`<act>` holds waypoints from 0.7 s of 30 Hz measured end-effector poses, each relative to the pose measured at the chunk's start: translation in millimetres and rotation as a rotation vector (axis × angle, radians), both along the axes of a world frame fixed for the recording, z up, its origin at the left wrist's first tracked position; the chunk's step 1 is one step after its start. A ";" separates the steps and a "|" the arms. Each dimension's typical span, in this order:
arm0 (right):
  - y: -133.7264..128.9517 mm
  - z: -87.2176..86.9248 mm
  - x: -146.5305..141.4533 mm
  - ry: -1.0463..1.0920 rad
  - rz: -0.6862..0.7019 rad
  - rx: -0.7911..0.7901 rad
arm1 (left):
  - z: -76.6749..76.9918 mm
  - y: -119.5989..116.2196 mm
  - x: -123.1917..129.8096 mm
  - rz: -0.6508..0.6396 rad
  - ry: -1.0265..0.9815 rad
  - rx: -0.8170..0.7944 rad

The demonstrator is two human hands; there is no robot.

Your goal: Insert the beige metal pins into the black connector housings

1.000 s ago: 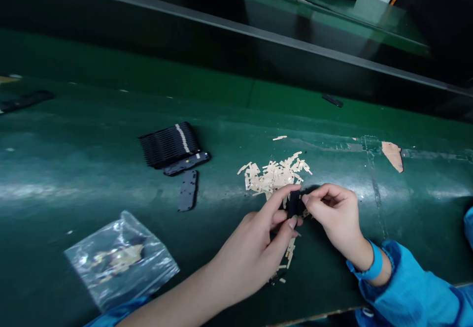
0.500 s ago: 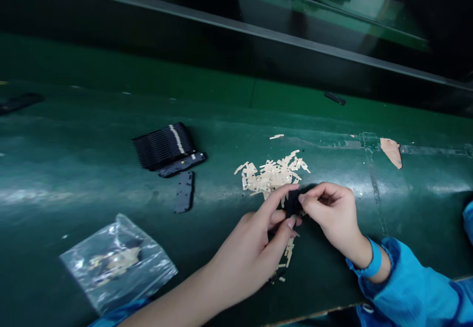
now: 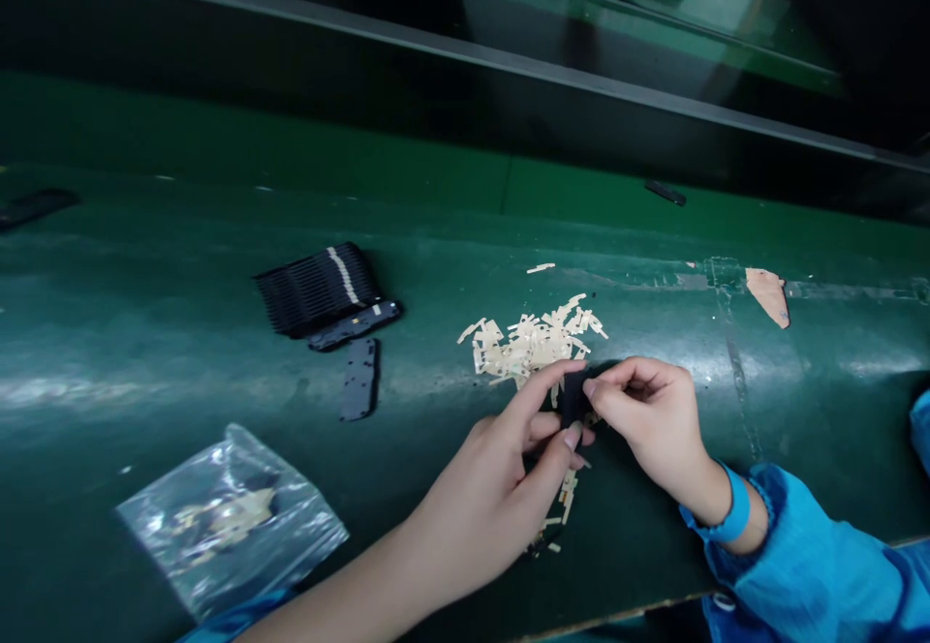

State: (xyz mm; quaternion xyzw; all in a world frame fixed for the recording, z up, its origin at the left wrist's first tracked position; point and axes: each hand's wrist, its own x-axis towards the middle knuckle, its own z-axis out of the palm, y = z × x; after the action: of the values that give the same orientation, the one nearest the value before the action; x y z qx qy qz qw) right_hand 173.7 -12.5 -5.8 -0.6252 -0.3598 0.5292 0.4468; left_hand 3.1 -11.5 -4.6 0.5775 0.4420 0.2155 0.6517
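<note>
A dark, flattish piece [image 3: 572, 401], its outline partly covered, is pinched in your left hand [image 3: 501, 464] beside thin, angular cream slips [image 3: 534, 341]. Your right hand [image 3: 658, 417] presses its fingertips together at the piece's edge; anything between them is hidden. Leftward lies a crinkled, clear bag [image 3: 296, 544].

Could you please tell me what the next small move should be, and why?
Perhaps the right hand should press gently on the black piece, because the left hand holds it and the right hand is at its edge.
</note>
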 end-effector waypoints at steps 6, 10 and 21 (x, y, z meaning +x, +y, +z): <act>-0.2 0.2 2.6 0.066 0.042 -0.028 | 2.5 0.3 -0.7 0.012 0.006 -0.027; -0.4 -0.8 4.5 0.081 0.065 -0.035 | 2.1 -0.4 -1.1 0.015 0.016 -0.032; 3.5 -1.0 6.6 0.055 0.003 -0.042 | 3.6 -0.7 -2.6 0.050 -0.036 -0.109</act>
State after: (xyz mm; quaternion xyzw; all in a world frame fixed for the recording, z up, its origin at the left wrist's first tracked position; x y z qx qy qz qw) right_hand 180.3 -9.1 -6.8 -0.6190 -0.3369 0.5544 0.4426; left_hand 0.5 -12.3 -0.9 0.5260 0.4553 0.2176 0.6846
